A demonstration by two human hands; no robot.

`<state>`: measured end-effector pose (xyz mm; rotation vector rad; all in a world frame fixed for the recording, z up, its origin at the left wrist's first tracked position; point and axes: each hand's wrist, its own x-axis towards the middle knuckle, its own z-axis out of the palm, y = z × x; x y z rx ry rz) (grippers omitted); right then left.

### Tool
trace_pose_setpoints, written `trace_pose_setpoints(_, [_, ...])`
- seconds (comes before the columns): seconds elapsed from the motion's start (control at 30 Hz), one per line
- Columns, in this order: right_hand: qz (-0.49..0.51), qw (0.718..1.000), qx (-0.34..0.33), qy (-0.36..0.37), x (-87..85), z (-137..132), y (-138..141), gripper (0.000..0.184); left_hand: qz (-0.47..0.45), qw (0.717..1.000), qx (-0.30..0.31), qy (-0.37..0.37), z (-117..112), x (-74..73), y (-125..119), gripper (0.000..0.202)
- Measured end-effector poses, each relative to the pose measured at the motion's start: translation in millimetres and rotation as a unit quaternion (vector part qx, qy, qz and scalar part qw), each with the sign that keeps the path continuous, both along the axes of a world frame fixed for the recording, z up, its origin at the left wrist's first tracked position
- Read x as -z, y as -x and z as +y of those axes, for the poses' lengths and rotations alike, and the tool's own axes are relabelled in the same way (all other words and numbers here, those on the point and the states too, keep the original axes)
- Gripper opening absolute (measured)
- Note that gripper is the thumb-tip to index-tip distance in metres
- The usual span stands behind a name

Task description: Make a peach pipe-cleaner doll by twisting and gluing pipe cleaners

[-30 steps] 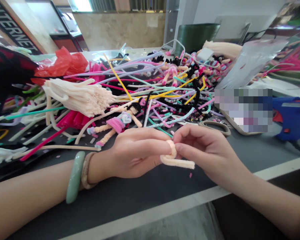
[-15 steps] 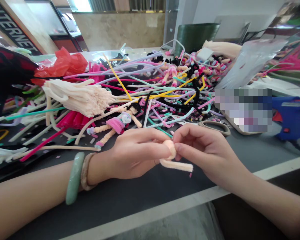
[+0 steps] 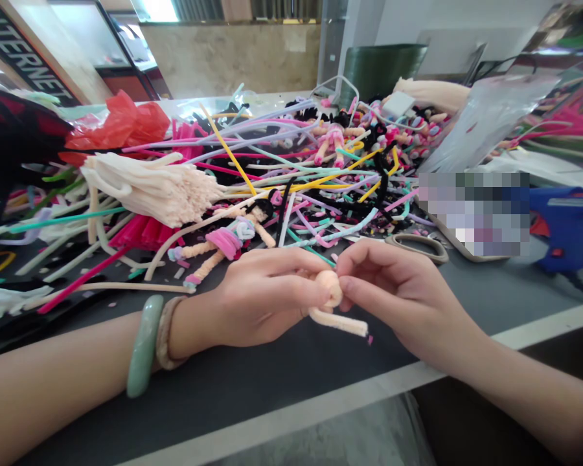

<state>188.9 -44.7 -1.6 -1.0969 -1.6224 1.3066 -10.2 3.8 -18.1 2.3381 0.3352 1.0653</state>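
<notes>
Between my two hands is a cream pipe cleaner [image 3: 340,321], coiled into a small ball at the top with a straight end sticking out below to the right. My left hand [image 3: 272,294] is closed, its thumb and fingers pinching the coiled ball from the left. From the right, my right hand [image 3: 393,288] pinches at the ball's edge with thumb and forefinger. Fingers cover part of the coil. Just behind my left hand lies a pipe-cleaner doll [image 3: 226,243] with black hair and a pink skirt.
A bundle of cream pipe cleaners [image 3: 150,188] lies at the left. Loose coloured stems and more dolls [image 3: 333,139] are heaped behind. Scissors [image 3: 418,248], a partly blurred-out phone [image 3: 486,223] and a blue glue gun [image 3: 563,226] lie at the right, near a plastic bag [image 3: 490,116].
The coiled ball has turned slightly in my fingers, showing more of its face. The pipe cleaner's free end has shifted a little left and down. Both hands stay nearly in place.
</notes>
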Motion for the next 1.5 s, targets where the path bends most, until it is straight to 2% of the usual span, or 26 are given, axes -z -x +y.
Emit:
trace_pose_setpoints(0.13, [0.005,1.0,0.004,0.002,-0.5,0,1,0.01,-0.037,0.996,0.004,-0.081,-2,3.0,1,0.02])
trace_pose_setpoints(0.33, [0.012,1.0,0.006,-0.02,1.1,1,0,0.009,-0.041,0.992,0.014,-0.119,-1,-0.6,1,0.022])
trace_pose_setpoints(0.47, [0.008,1.0,0.006,-0.027,1.5,0,-1,0.008,0.001,0.992,0.015,-0.129,-2,-6.4,2,0.023])
trace_pose_setpoints(0.6, [-0.003,0.999,0.014,-0.045,0.2,0,-1,0.012,-0.005,0.992,0.016,-0.124,-2,-7.5,3,0.025])
trace_pose_setpoints(0.73, [-0.032,0.995,0.043,-0.079,0.1,1,-1,0.023,-0.008,0.994,0.022,-0.111,-2,-6.5,2,0.027])
trace_pose_setpoints(0.9, [0.011,0.985,0.071,-0.155,2.1,-2,-2,0.019,-0.011,0.994,0.021,-0.106,-2,-5.2,2,0.025])
trace_pose_setpoints(1.07, [-0.02,0.958,0.039,-0.283,-1.2,-8,-1,0.009,0.001,0.993,0.01,-0.119,-1,-3.5,3,0.021])
trace_pose_setpoints(1.17, [-0.109,0.914,0.025,-0.391,-2.9,-11,0,0.018,-0.004,0.992,0.006,-0.127,0,-2.0,3,0.021])
trace_pose_setpoints(1.23, [-0.165,0.878,0.026,-0.448,-3.2,-13,0,0.017,-0.01,0.991,0.007,-0.131,1,-1.1,3,0.02])
trace_pose_setpoints(1.3, [-0.189,0.858,0.024,-0.477,-3.2,-14,-1,0.014,-0.013,0.991,0.008,-0.131,1,-0.8,2,0.02])
trace_pose_setpoints(1.5, [-0.212,0.838,0.022,-0.503,-3.9,-14,-4,0.008,-0.014,0.991,0.011,-0.133,0,-2.7,2,0.022])
